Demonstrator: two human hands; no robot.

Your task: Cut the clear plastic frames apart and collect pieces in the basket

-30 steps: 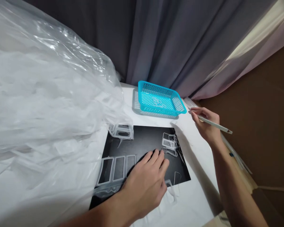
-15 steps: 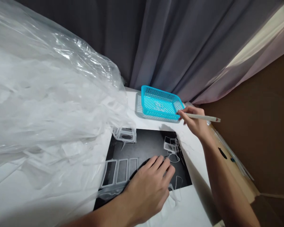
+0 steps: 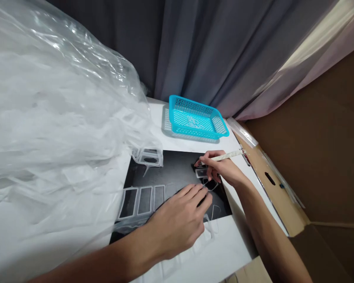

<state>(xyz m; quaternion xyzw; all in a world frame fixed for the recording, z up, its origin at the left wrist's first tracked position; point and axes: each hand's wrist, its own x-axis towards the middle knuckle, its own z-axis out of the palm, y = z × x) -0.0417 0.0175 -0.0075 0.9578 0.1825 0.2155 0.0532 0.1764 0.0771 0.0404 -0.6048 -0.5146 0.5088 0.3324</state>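
A black sheet lies on the white surface, with clear plastic frame-like pieces on its left part. My left hand rests over the sheet's lower middle, fingers bent together; whatever is beneath the fingertips is too small to tell. My right hand is closed around a thin pale stick, its fingertips over the small clear loops at the sheet's right side. Beyond the sheet stands a blue mesh basket with small whitish bits inside.
A large heap of clear plastic film covers the left side. Grey curtains hang behind. Brown cardboard stands at the right, beside a clear plastic strip.
My right hand, with the stick, has moved from the basket's near right corner down to the sheet's right side. My left hand stays on the sheet. The view has shifted slightly.
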